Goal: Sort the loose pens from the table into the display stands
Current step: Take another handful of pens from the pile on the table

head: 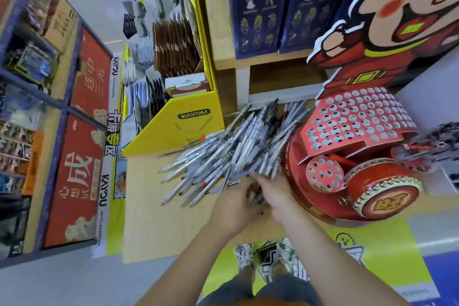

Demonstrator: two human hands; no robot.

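A big heap of loose white and grey pens [231, 146] lies on the wooden table [159, 226]. Right of it stands a red display stand [355, 119] with rows of round holes, plus a small round holed part [324, 173] and a drum shape. My left hand [233, 206] and my right hand [275, 194] meet at the heap's near edge. Between them they grip a small bundle of dark pens [255, 196]. The fingertips are hidden among the pens.
A yellow cardboard display [178, 124] borders the heap on the left. More dark pens [432, 146] sit in a stand at the far right. A cartoon cut-out and blue boxes [260, 5] rise behind. Shelves with red signs stand left.
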